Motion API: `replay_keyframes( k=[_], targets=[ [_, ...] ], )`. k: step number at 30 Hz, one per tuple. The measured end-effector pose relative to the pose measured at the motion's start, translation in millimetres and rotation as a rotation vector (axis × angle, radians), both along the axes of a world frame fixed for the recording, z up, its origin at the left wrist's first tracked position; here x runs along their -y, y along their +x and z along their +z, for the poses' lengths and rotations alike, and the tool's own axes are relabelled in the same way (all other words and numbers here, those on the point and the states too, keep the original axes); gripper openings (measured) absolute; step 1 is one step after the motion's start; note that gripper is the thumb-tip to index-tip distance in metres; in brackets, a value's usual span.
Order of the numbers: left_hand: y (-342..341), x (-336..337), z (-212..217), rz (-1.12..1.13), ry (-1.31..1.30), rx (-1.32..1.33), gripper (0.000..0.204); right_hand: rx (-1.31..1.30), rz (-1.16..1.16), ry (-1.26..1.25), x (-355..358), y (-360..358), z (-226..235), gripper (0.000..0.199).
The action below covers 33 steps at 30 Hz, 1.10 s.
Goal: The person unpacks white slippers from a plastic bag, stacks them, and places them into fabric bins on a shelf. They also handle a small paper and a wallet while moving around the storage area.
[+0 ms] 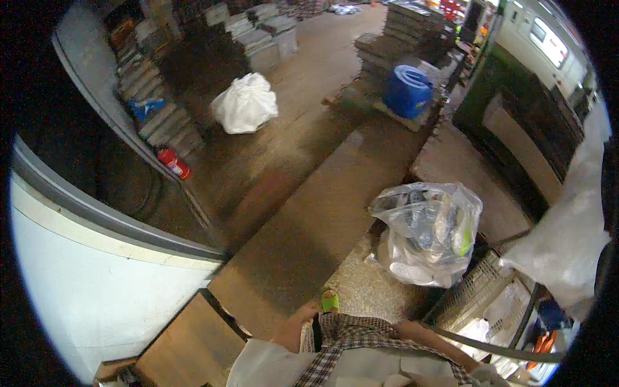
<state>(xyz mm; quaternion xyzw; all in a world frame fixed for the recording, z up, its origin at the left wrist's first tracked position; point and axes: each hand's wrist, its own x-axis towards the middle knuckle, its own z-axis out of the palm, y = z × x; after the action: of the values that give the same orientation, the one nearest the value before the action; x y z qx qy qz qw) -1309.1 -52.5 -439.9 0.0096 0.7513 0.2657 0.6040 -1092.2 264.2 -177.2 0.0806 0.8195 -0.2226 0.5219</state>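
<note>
Both of my hands hang low in front of my body, at the bottom of the head view. My left hand [305, 315] is beside the edge of a brown checked cloth garment [358, 329]; its fingers are too small and blurred to make out. On the other side, my right hand [407, 330] lies against the same checked cloth, its fingers mostly lost from sight. Between and ahead of the hands, a foot in a lime-green slipper [329, 302] shows on the floor. Nearest to my right hand, ahead of it, stands a clear plastic bag [429, 232] filled with mixed items.
A white sack [247, 104] and a red fire extinguisher [173, 163] stand ahead on the left. Farther right are a blue drum [407, 92] and stacked flat sheets [403, 32]. A white panel [109, 277] borders my left; a pale crate [474, 297] sits at right.
</note>
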Motion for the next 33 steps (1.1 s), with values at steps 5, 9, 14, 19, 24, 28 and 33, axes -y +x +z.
replay_keyframes(
  k=[5,9,14,19,24,28,33],
  targets=[
    [15,-41,18,-0.757,0.321,-0.309,0.056,-0.495,-0.685,-0.014,31,166,3,0.038],
    [2,-114,95,-0.917,-0.057,-0.56,0.031,-0.734,-1.291,0.125,118,294,18,0.027],
    [104,-155,168,-0.478,0.291,-0.813,0.024,-0.247,-1.883,0.306,254,466,36,0.032],
    [356,-140,204,-0.771,0.176,-0.441,0.038,-0.414,-2.145,0.826,379,585,44,0.029],
    [622,-146,222,-1.948,0.551,-0.721,0.055,-0.448,-2.087,0.938,418,682,35,0.05],
    [737,-206,200,-2.019,0.827,-0.533,0.05,-0.242,-2.175,0.468,407,792,16,0.052],
    [859,-313,148,-2.232,0.471,-0.654,0.045,-0.061,-2.718,0.564,431,975,-25,0.048]
  ],
)
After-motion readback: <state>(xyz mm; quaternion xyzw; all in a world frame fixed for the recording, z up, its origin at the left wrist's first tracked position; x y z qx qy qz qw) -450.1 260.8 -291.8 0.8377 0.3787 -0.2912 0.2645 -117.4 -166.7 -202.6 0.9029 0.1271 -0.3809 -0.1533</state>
